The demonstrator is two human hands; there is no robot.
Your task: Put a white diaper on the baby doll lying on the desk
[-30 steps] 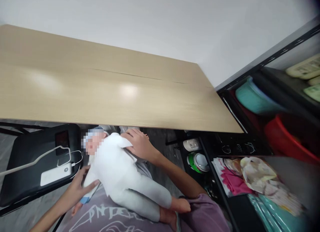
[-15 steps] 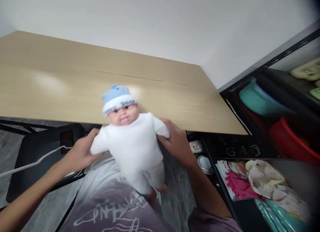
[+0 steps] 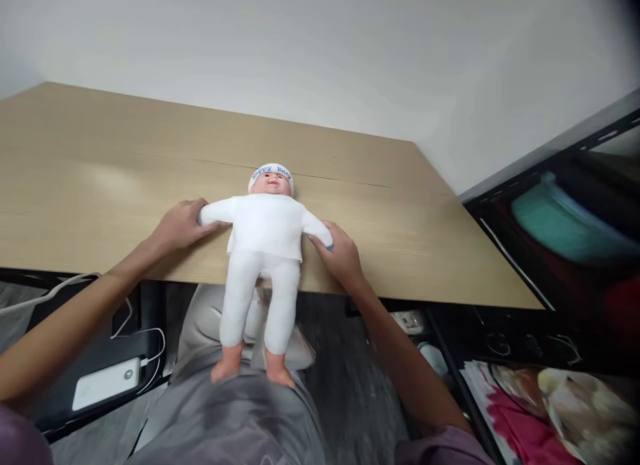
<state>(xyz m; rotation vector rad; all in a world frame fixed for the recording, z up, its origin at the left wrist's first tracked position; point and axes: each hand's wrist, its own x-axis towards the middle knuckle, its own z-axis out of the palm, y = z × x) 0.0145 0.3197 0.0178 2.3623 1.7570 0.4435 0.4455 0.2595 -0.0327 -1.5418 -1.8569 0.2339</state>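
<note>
A baby doll (image 3: 267, 228) in a white top and white trousers lies face up, its head and body on the wooden table (image 3: 125, 205). Its legs reach over the front edge, and the bare feet come to my shirt. The hat band reads "Happy Baby". My left hand (image 3: 183, 225) is closed round the doll's arm on the left side. On the other side my right hand (image 3: 337, 251) grips the other arm near its end, thumb on top. Both arms of the doll are stretched outward.
A power bank (image 3: 107, 383) with a white cable rests on a black chair (image 3: 55, 358) at lower left. At right stands a black shelf with a teal basin (image 3: 570, 218), pink cloth (image 3: 525, 421) and a patterned bag. A white wall rises behind the table.
The doll has gone from being held up, tilted, before my body to lying on the table. Its arms are now spread wider, and my hands have moved forward with them.
</note>
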